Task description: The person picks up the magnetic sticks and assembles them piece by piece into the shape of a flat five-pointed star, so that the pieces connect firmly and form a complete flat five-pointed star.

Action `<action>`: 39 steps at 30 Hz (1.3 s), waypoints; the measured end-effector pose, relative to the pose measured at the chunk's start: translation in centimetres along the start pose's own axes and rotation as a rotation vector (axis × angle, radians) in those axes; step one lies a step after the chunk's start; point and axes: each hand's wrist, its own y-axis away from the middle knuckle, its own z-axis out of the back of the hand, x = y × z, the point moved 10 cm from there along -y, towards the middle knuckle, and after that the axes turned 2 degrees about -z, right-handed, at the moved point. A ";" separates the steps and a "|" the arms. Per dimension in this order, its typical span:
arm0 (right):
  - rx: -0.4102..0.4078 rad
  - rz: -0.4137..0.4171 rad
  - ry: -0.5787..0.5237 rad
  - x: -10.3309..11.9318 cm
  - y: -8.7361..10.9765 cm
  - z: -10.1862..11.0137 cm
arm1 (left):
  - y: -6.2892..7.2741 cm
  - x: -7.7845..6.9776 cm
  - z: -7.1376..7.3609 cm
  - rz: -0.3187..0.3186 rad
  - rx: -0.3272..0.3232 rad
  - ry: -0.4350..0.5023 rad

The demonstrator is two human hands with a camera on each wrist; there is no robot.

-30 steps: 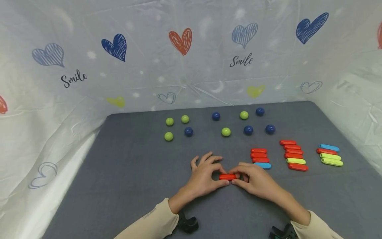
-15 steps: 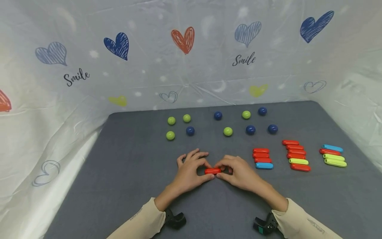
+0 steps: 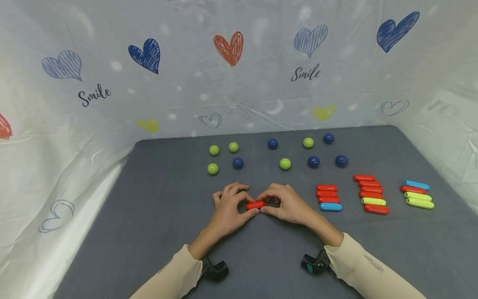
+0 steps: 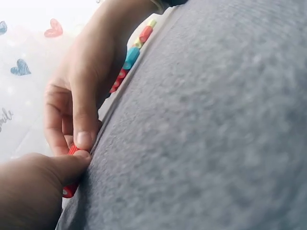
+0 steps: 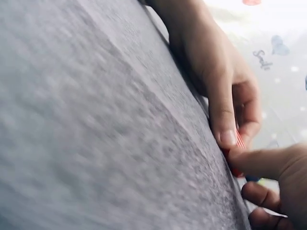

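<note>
1. Sheet (image 3: pixel 179 62) printed with hearts, at the far side.
2. Grey tabletop (image 3: pixel 142 232), in front of it.
3. Left hand (image 3: pixel 229 211), grip pinching the left end of a red stick (image 3: pixel 255 205).
4. Right hand (image 3: pixel 289 205), grip pinching its right end.
5. That stick: between both hands, left of three rows of sticks (image 3: pixel 371 195).
6. Green balls (image 3: pixel 285 163) and blue balls (image 3: pixel 313 162), far side of the tabletop.

"Smile" (image 3: pixel 94 95) twice on the white sheet (image 3: pixel 179 97); sleeve print (image 3: pixel 373 263) illegible

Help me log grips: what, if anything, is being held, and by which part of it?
A red plastic stick, pinched across its long sides near the middle by the left hand and, just beside it, the right hand.
</note>
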 end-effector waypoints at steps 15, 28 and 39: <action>-0.577 -0.260 -0.058 -4.7 0.2 6.0 | 0.3 1.6 1.3 0.142 -0.123 -0.095; -0.479 -0.391 0.078 -7.4 -1.8 5.8 | 0.1 1.7 1.3 0.149 -0.106 -0.094; -0.447 -0.341 0.093 -6.6 -1.2 4.9 | 0.2 1.8 1.4 0.175 -0.097 -0.075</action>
